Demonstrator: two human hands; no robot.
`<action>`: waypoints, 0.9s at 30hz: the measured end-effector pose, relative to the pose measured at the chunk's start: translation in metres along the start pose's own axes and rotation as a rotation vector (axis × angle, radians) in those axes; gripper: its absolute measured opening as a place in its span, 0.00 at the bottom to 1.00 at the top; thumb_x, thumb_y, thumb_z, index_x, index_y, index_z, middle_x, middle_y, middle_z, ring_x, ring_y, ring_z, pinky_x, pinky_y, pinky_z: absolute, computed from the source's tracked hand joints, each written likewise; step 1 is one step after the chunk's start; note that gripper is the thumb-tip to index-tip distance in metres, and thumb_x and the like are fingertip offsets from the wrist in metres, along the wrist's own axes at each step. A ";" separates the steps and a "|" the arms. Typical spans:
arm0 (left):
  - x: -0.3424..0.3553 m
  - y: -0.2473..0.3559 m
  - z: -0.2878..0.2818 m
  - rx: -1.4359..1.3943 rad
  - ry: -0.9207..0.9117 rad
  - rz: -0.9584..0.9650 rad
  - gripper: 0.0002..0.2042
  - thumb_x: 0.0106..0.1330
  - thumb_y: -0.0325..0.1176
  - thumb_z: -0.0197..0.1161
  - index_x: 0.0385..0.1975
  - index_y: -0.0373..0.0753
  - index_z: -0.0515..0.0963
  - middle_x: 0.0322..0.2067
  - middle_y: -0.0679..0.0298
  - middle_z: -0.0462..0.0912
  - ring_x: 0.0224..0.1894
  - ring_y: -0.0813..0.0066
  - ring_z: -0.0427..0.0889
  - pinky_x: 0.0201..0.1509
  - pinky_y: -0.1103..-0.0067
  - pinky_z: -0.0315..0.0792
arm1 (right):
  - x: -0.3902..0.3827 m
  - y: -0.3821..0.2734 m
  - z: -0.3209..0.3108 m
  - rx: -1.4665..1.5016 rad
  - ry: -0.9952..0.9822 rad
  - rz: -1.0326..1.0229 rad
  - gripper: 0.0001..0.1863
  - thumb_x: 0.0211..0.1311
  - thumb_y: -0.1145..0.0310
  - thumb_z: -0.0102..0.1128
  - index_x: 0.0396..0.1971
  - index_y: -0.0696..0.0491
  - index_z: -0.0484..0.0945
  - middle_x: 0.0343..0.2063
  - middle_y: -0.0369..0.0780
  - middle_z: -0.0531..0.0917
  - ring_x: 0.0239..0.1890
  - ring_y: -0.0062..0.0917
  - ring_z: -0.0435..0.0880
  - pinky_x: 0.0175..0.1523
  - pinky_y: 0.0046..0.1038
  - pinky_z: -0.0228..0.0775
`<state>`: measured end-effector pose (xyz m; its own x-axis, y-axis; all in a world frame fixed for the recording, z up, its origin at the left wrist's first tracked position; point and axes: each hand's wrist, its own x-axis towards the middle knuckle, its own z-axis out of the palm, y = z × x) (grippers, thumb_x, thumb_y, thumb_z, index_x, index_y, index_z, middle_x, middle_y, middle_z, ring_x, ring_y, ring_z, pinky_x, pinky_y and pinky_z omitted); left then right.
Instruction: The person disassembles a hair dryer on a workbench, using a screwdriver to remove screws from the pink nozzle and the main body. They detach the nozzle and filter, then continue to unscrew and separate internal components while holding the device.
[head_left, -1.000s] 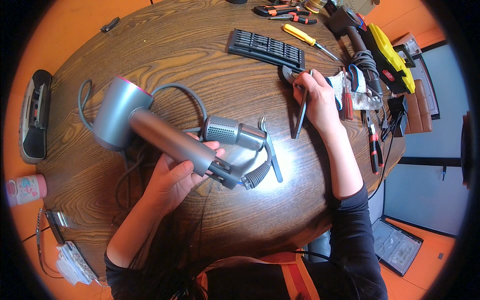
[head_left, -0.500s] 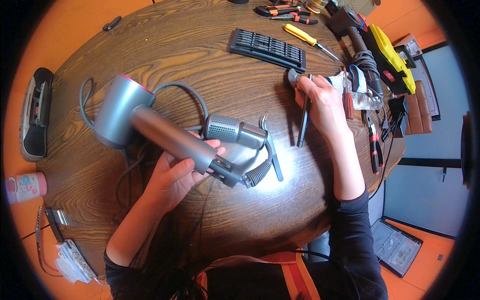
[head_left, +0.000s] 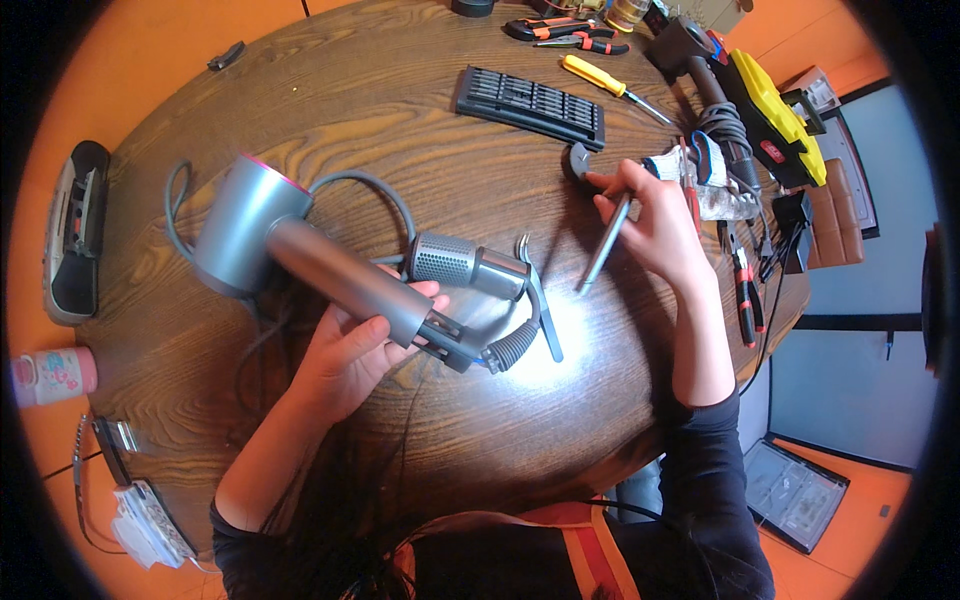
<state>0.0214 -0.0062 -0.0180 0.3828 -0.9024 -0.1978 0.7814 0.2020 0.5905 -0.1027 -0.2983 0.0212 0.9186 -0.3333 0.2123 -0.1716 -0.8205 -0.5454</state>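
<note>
My left hand (head_left: pixel 345 365) is closed around the lower handle of a grey hair dryer (head_left: pixel 250 230) with a pink rim. Below the handle's grey sleeve its dark inner frame (head_left: pixel 452 340) sticks out. A ribbed cord sleeve (head_left: pixel 512 347) joins there, and a perforated grey cylinder (head_left: pixel 445 259) lies beside it. My right hand (head_left: pixel 655 225) grips a slim grey pen-shaped tool (head_left: pixel 605 245), its lower end pointing down at the table. Near those fingertips lies a dark tool with a hooked head (head_left: pixel 579 160). A thin fork-ended pry tool (head_left: pixel 547 315) rests right of the cylinder.
Beyond my right hand are a black bit case (head_left: pixel 530 105) and a yellow-handled screwdriver (head_left: pixel 597 75). Red-black pliers (head_left: pixel 745 295), a glove (head_left: pixel 712 165), another dryer-like device (head_left: pixel 715 85) and a yellow-black case (head_left: pixel 775 120) crowd the right side. The dryer's cord (head_left: pixel 385 195) loops across the table.
My right hand has turned slightly, tilting the pen-shaped tool from near upright to a slant and drawing it off the hooked-head tool. My left hand keeps the hair dryer almost still.
</note>
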 end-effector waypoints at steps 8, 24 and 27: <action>0.000 0.001 0.000 -0.002 -0.005 -0.010 0.20 0.60 0.28 0.53 0.51 0.40 0.59 0.54 0.49 0.64 0.59 0.54 0.61 0.63 0.61 0.53 | -0.003 0.007 -0.014 0.578 0.173 0.019 0.06 0.55 0.77 0.55 0.25 0.57 0.66 0.40 0.47 0.78 0.45 0.28 0.76 0.51 0.27 0.65; -0.008 -0.003 0.020 0.585 0.336 -0.036 0.14 0.63 0.37 0.52 0.40 0.31 0.70 0.35 0.54 0.78 0.34 0.67 0.81 0.33 0.80 0.76 | -0.071 -0.106 0.048 0.874 -0.111 0.133 0.07 0.48 0.80 0.62 0.27 0.59 0.73 0.27 0.37 0.79 0.30 0.15 0.77 0.36 0.16 0.69; -0.007 -0.003 0.020 0.646 0.335 -0.060 0.14 0.63 0.38 0.53 0.34 0.30 0.73 0.27 0.53 0.79 0.29 0.68 0.81 0.28 0.81 0.76 | -0.073 -0.111 0.057 0.934 -0.056 0.221 0.07 0.45 0.76 0.66 0.25 0.54 0.76 0.21 0.31 0.78 0.24 0.09 0.72 0.29 0.14 0.63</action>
<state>0.0066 -0.0077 -0.0026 0.5594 -0.7191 -0.4123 0.3986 -0.2027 0.8944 -0.1310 -0.1567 0.0199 0.9192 -0.3938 0.0018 -0.0119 -0.0323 -0.9994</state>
